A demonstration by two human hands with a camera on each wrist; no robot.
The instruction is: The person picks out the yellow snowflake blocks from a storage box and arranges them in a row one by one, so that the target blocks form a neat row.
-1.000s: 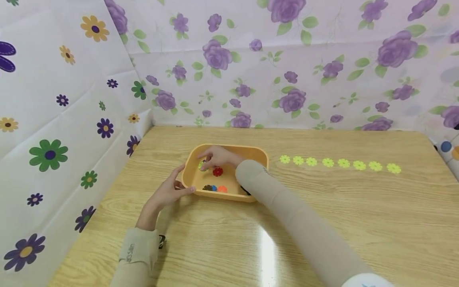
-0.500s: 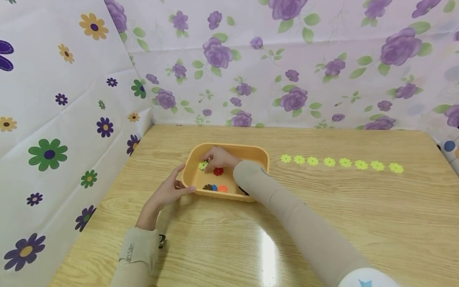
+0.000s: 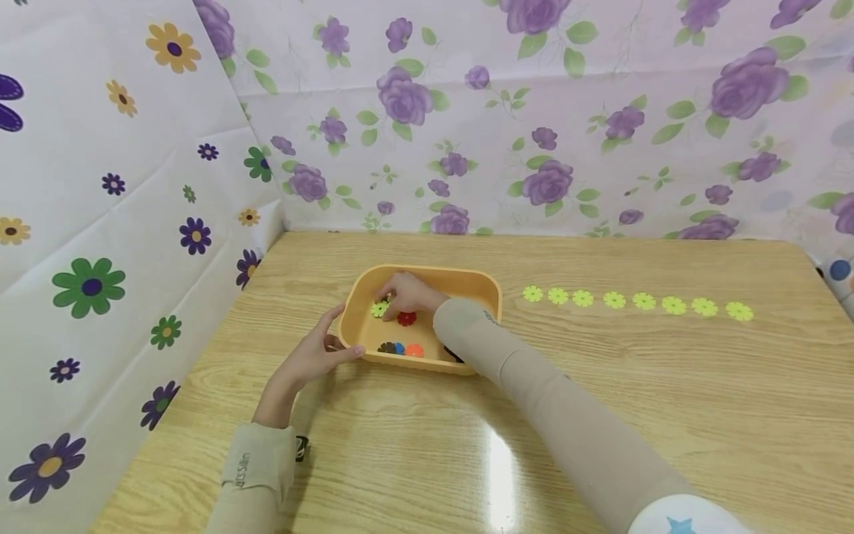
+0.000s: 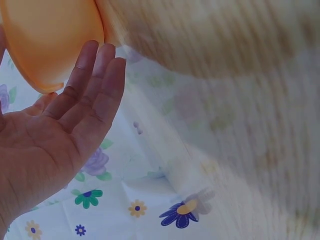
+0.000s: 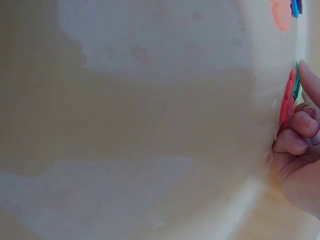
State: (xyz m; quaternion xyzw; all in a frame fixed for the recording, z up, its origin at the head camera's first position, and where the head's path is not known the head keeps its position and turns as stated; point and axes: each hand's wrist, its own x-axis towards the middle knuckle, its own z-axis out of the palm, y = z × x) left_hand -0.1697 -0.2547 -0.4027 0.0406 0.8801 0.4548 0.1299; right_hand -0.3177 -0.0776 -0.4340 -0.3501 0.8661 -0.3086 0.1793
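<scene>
An orange-yellow plastic basket [image 3: 427, 362] stands on the table with several flower-shaped plastic pieces inside. My left hand [image 3: 313, 360] grips its left end, thumb over the near rim and fingers along the outer wall. Inside the basket, my right hand [image 3: 410, 293] reaches to the far left, its fingertips at a yellow-green flower piece [image 3: 380, 308]; I cannot tell whether they pinch it. A red flower piece [image 3: 407, 318] lies just under this hand. In the right wrist view the index finger [image 5: 311, 82] is stretched out beside a green edge, the other fingers bent.
Black [image 3: 387, 347], blue [image 3: 399, 348] and orange-pink flower pieces [image 3: 414, 350] lie along the basket's near wall. A dark piece is partly hidden by the right forearm. Several yellow-green flower pieces [image 3: 614, 300] form a row on the wooden table [image 3: 634, 400]. Flowered sheets stand behind and left.
My right hand has drawn back slightly to the right within the basket, showing more of the yellow-green piece. My left hand keeps its hold on the basket.
</scene>
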